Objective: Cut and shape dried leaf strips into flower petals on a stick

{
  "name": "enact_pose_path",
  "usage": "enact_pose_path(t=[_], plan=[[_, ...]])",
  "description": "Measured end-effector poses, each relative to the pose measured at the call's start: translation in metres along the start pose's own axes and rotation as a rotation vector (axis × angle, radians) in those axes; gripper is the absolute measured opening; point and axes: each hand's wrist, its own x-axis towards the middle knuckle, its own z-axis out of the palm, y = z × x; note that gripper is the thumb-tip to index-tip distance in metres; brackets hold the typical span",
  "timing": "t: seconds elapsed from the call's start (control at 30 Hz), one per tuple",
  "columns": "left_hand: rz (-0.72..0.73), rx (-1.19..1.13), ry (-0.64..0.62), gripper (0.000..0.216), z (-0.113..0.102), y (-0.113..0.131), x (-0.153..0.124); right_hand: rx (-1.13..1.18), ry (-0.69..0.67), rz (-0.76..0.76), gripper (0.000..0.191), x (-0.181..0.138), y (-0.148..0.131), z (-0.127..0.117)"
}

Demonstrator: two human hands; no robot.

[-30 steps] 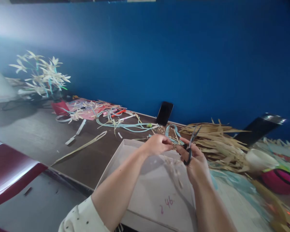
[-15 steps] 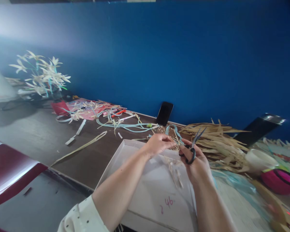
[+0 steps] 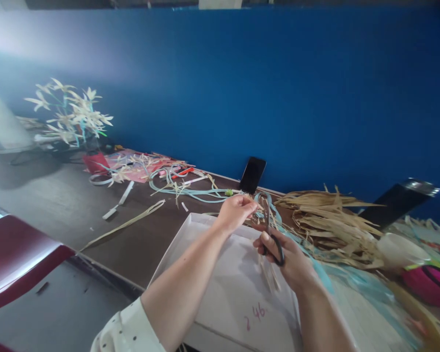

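Note:
My left hand [image 3: 235, 211] is closed in a pinch on a thin dry straw strip above the far edge of a shallow white box [image 3: 212, 274]. My right hand [image 3: 284, 256] grips black-handled scissors [image 3: 271, 234], whose blades point up toward the pinched strip. Loose straw offcuts [image 3: 268, 274] lie in the box under my hands. A pile of dry straw [image 3: 326, 222] lies just right of my hands on the brown table [image 3: 58, 205].
A black phone [image 3: 253, 174] leans on the blue wall. Pale blue cords [image 3: 190, 188], paper flowers [image 3: 73, 115], a red pot [image 3: 96, 161], a white cup [image 3: 401, 247] and a pink bowl [image 3: 430, 286] stand around. A maroon panel [image 3: 18, 259] sits at left.
My right hand has dropped and swung left with the scissors, bringing the blades under my left hand's pinch. My left hand rose slightly. The view shifted a little.

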Motion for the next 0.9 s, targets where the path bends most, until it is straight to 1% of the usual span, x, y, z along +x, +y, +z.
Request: enact_pose_path(t=[0.13, 0.43, 0.57, 0.9], plan=[[0.005, -0.006, -0.016, 0.02, 0.0005, 0.0024, -0.0004, -0.05, -0.012, -0.029, 0.048, -0.0004, -0.0015, -0.0005], [-0.063, -0.109, -0.008, 0.015, 0.0, 0.0031, 0.0016, -0.097, 0.002, -0.023, 0.045, 0.0025, 0.0032, -0.0027], [-0.04, -0.093, -0.016, 0.015, -0.0008, 0.0015, 0.0017, -0.098, 0.002, -0.009, 0.045, 0.0038, 0.0044, -0.0032], [-0.04, -0.058, -0.019, 0.015, -0.0035, -0.0032, 0.0047, -0.137, 0.022, 0.006, 0.047, 0.0047, 0.0052, -0.0031]])
